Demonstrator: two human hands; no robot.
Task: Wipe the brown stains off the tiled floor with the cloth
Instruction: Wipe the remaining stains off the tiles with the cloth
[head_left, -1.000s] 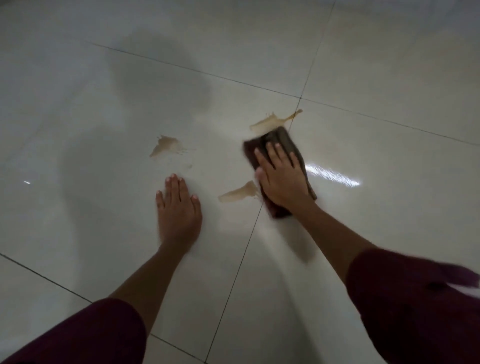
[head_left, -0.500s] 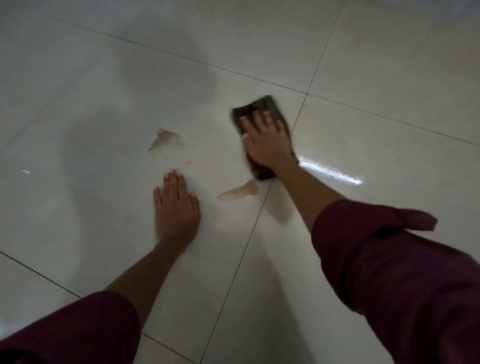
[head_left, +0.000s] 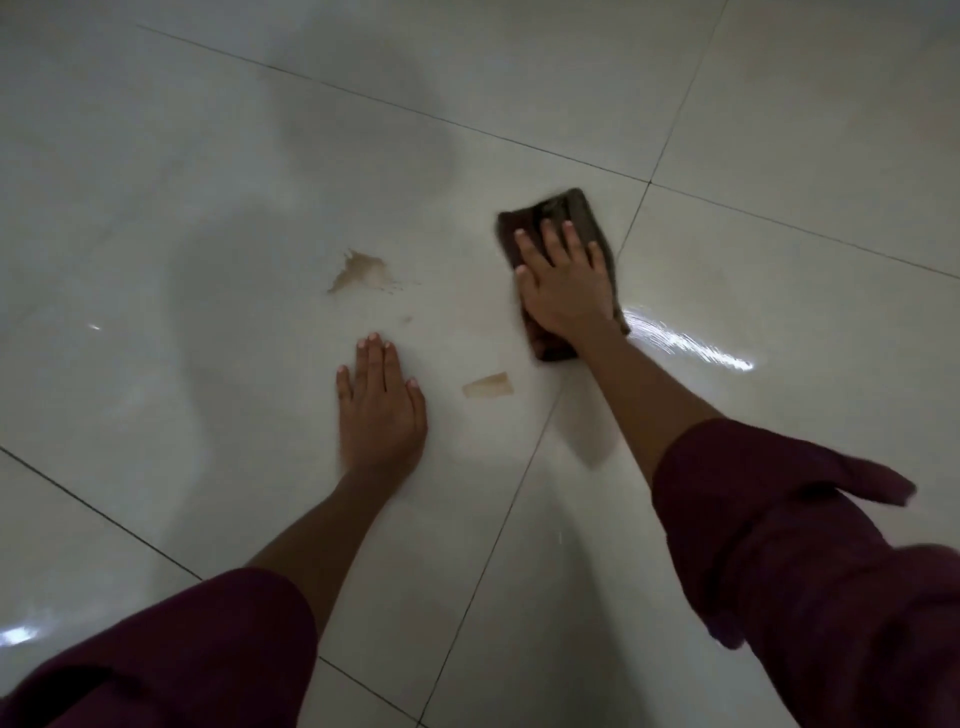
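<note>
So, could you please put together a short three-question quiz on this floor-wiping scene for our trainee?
1. True or false: the right hand presses the cloth flat on the floor.
2. How many brown stains show? A) none B) two C) five
3. What does the left hand hold?

Key:
1. True.
2. B: the far stain and the near stain.
3. Nothing; it lies flat on the floor.
</note>
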